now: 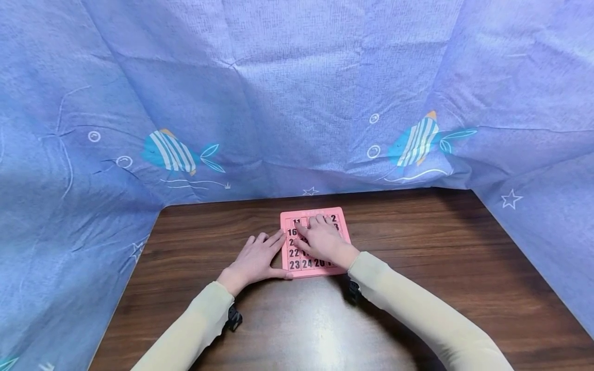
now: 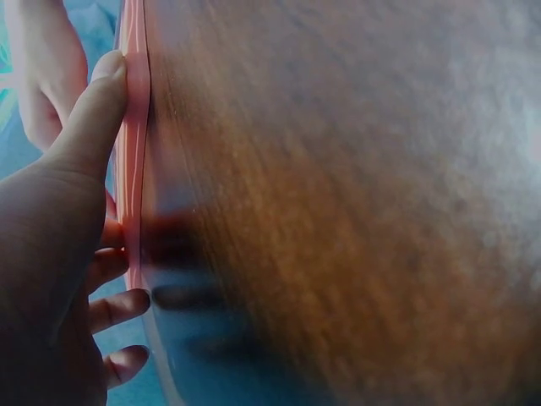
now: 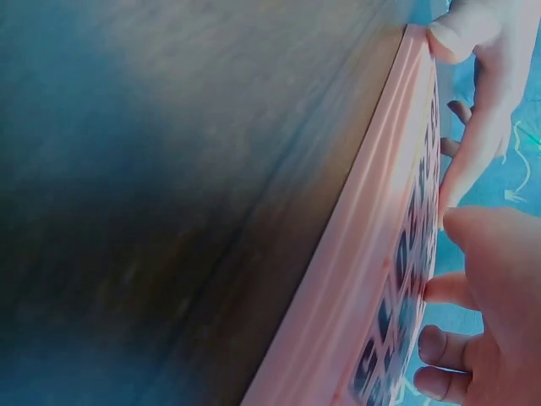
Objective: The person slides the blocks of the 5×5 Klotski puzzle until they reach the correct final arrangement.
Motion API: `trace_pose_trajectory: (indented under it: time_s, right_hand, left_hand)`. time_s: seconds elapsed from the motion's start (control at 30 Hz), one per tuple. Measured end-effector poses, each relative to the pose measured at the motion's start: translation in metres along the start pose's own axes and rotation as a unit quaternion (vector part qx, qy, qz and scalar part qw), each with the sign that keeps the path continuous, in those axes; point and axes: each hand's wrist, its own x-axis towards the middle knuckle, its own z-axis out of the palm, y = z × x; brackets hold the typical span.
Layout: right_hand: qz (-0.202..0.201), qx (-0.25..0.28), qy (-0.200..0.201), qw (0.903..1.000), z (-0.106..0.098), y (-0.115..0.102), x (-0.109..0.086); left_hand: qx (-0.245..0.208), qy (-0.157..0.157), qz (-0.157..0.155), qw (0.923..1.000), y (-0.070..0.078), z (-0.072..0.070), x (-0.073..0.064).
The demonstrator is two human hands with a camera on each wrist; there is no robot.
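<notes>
Just below centre, the right hand [image 1: 325, 241], fingers apart, hides several numbers on the pink board [image 1: 308, 264]; the left hand [image 1: 254, 260], splayed wide, touches its left edge. Sleeves [image 1: 417, 312] run off the bottom; fish-print cloth [image 1: 297, 103] fills the top.

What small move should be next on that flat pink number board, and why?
Perhaps the bare right hand should nudge one of the black-numbered squares: it lies over several, while the bare left hand touches the pink board at its left side, probably steadying it.
</notes>
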Motion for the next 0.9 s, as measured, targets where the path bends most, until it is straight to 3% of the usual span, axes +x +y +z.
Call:
trace_pose_trajectory:
  time_s: [0.43,0.7,0.9]
  right_hand:
    - [0.007,0.003,-0.010,0.9999,-0.001,-0.005,0.005]
    - [0.037,0.014,0.031,0.9987,0.005,0.020,-0.014]
    - [0.033,0.006,0.050,0.9982,0.006,0.037,-0.021]
  left_hand:
    - [-0.009,0.007,0.001,0.9999,0.002,0.001,0.000]
    - [-0.020,0.005,-0.003,0.9998,0.003,0.000,0.000]
    - [-0.028,0.002,-0.009,0.9996,0.001,0.000,-0.001]
